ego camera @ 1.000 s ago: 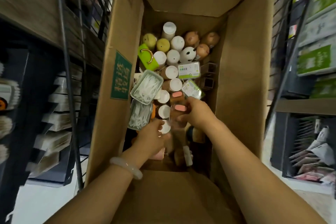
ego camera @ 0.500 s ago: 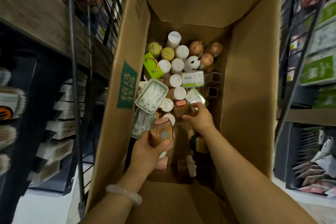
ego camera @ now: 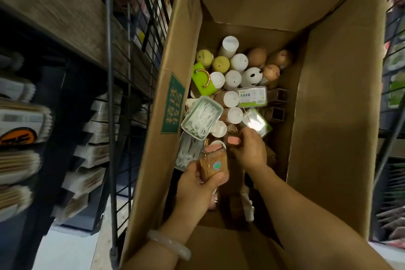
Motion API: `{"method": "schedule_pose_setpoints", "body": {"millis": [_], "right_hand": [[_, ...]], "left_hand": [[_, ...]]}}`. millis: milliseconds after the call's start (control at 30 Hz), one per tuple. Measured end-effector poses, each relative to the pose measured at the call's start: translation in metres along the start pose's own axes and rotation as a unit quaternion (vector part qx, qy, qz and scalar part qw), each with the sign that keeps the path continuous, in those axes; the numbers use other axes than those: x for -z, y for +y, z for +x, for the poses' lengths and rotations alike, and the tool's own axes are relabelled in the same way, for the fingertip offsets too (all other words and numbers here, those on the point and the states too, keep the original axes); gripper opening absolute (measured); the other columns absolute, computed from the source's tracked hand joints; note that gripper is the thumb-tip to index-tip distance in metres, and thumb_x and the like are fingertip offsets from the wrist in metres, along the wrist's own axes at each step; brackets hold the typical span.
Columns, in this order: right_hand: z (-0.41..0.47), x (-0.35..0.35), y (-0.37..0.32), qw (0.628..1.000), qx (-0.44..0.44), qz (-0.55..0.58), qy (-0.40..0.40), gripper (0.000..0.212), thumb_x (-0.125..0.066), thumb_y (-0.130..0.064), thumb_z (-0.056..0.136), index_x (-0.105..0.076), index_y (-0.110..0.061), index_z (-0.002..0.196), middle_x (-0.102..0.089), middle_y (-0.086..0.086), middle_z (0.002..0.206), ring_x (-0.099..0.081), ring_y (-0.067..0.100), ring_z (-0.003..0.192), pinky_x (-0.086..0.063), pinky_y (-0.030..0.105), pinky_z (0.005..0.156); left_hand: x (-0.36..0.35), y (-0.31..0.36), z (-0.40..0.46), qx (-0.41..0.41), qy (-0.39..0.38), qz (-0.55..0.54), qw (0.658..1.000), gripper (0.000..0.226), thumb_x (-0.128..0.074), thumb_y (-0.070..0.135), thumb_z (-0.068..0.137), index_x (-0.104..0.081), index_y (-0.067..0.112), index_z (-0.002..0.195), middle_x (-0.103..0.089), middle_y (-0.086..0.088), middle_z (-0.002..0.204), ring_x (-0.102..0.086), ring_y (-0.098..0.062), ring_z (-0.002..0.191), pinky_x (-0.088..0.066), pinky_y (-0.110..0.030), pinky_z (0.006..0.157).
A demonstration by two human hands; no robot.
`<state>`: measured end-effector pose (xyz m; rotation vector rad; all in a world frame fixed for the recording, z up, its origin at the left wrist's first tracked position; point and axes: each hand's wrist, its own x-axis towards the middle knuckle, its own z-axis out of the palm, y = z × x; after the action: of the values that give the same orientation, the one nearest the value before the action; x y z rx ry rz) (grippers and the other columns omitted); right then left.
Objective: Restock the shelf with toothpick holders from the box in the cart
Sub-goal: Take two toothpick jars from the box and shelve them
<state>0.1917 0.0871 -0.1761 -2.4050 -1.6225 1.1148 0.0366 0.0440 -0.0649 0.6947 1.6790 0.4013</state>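
Inside the wire cart (ego camera: 122, 85), tall cardboard box (ego camera: 328, 116) stands open, flaps up; bottom packed with white-capped and egg-shaped holders, plus clear floss-pick cases (left wall). Left hand (ego camera: 197, 184) raised above contents, grip closed around clear toothpick holder (ego camera: 213, 163), pink lid up, thumb across front. Right hand (ego camera: 249, 151) lower in box, fingertips pinching second pink-lidded holder (ego camera: 233, 140); its body hidden. Pale bangle (ego camera: 168, 244) on left wrist.

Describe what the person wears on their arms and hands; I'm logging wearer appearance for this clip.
Both forearms are bare, with no sleeves in view. The left wrist carries a smooth, pale, translucent bangle. The left hand and right hand are ungloved; no rings or watch are visible.
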Motion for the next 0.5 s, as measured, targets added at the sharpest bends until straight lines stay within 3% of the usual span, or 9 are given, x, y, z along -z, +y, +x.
{"method": "schedule_pose_setpoints", "body": {"millis": [100,200,267,333,433,500], "right_hand": [[-0.01,-0.005,0.005,0.998,-0.035,0.057,-0.01,0.032,-0.071,-0.014,0.078,-0.05,-0.015,0.103,-0.06,0.008,0.108,-0.056,0.028,0.102,-0.048,0.04,0.083],[-0.017,0.003,0.003,0.989,-0.056,0.137,-0.008,0.03,-0.072,-0.024,0.076,-0.054,-0.018,0.1,-0.063,0.006,0.104,-0.058,0.025,0.097,-0.05,0.039,0.08],[-0.023,0.02,-0.008,0.968,-0.072,0.241,0.011,0.031,-0.076,-0.027,0.072,-0.057,-0.021,0.095,-0.063,0.005,0.1,-0.06,0.023,0.093,-0.052,0.042,0.081],[-0.034,0.043,-0.02,0.929,-0.09,0.359,0.009,0.031,-0.077,-0.016,0.073,-0.057,-0.021,0.097,-0.064,0.004,0.097,-0.061,0.022,0.091,-0.053,0.046,0.084],[-0.056,0.084,-0.031,0.877,-0.057,0.475,-0.04,0.03,-0.074,-0.006,0.078,-0.064,-0.021,0.102,-0.066,0.006,0.097,-0.064,0.025,0.092,-0.055,0.051,0.084],[-0.076,0.108,-0.034,0.875,-0.016,0.48,-0.068,0.03,-0.074,-0.007,0.079,-0.065,-0.025,0.101,-0.065,0.012,0.107,-0.064,0.025,0.094,-0.055,0.048,0.085]], "left_hand": [[-0.001,0.0,-0.002,-0.009,0.003,0.016,1.0,0.033,-0.075,0.013,0.077,-0.056,0.024,0.101,-0.062,0.015,0.09,-0.058,0.003,0.083,-0.042,0.0,0.058],[0.0,0.001,-0.005,-0.022,0.004,0.023,0.999,0.034,-0.076,0.014,0.076,-0.059,0.019,0.105,-0.064,0.011,0.092,-0.06,0.0,0.085,-0.043,-0.003,0.061],[0.002,0.005,-0.009,-0.03,0.008,0.021,0.999,0.035,-0.077,0.015,0.074,-0.061,0.015,0.106,-0.066,0.007,0.092,-0.062,-0.008,0.088,-0.047,-0.014,0.072],[0.004,0.012,-0.014,-0.046,0.01,0.009,0.999,0.032,-0.078,0.014,0.074,-0.062,0.016,0.101,-0.067,0.006,0.09,-0.063,-0.01,0.087,-0.049,-0.021,0.075],[0.01,0.027,-0.027,-0.057,0.001,-0.034,0.998,0.028,-0.077,0.011,0.074,-0.061,0.023,0.094,-0.069,0.006,0.089,-0.065,-0.009,0.083,-0.052,-0.02,0.073],[0.014,0.036,-0.038,-0.072,-0.016,-0.064,0.995,0.031,-0.076,0.008,0.076,-0.061,0.019,0.101,-0.069,0.004,0.092,-0.065,-0.006,0.081,-0.053,-0.014,0.068]]}}
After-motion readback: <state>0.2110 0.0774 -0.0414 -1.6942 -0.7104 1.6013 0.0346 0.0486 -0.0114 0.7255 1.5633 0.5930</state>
